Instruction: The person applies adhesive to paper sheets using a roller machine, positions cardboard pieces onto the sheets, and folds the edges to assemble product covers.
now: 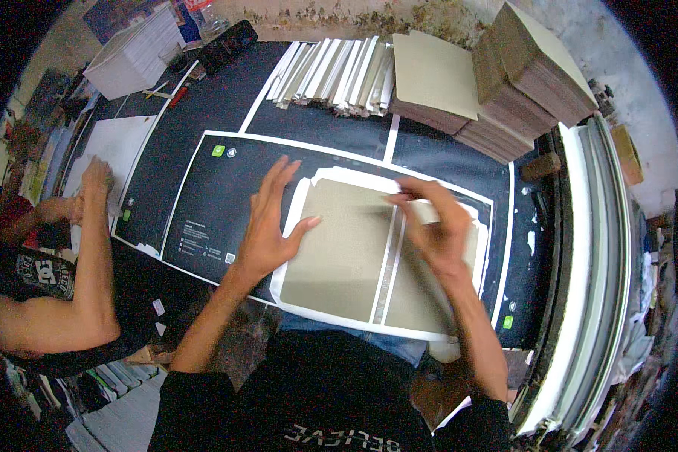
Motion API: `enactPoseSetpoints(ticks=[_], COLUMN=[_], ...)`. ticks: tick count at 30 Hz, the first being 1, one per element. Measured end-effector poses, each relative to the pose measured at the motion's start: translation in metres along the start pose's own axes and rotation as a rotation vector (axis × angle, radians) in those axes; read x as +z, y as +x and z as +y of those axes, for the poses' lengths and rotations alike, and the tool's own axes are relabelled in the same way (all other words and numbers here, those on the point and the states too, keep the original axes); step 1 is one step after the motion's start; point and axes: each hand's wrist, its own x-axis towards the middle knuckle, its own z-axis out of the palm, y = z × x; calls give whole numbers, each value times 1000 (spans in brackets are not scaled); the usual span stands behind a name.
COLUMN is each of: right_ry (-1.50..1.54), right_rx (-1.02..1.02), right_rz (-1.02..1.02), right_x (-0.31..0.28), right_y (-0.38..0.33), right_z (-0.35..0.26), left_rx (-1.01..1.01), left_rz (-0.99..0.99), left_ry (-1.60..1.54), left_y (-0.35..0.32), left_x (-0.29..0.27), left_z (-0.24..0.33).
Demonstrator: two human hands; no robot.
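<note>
While a co-worker's hand (96,177) at far left presses a white paper sheet (120,147) flat, the left hand (267,226) lies spread, grip released, palm down w/ thumb on the left grey-brown cardboard panel (339,252), apparently to stop it sliding. Right hand (437,226) is blurred, fingers curled onto the right grey-brown cardboard panel (422,290) beside the narrow spine strip (388,264); grip can't be told. Both panels sit on a white-edged sheet (339,179) atop the black printed cover sheet (218,196) on the desk (226,90); cardboard stacks (527,75) wait back right.

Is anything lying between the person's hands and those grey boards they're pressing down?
Nothing visible does. The left hand lies flat on the left grey board, and the right hand touches the right grey board directly. The narrow spine strip sits between the boards, uncovered.
</note>
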Motion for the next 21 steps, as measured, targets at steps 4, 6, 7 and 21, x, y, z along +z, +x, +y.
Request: enactPoseSetpoints(ticks=[4,6,7,21], right_ry=[-234,-280,-307,-578], right_rx=[157,221,256,448], right_rz=[103,153,166,330], right_x=[-71,-90,-103,-120], right_y=[-24,-44,-54,-122], right_z=[15,29,35,84], left_rx=[-29,49,45,-39], left_rz=[86,105,131,-206], left_ry=[-147,-6,39,352], left_y=[-11,-17,-17,-16], left_x=[2,1,2,22], left_z=[8,-4,-3,20])
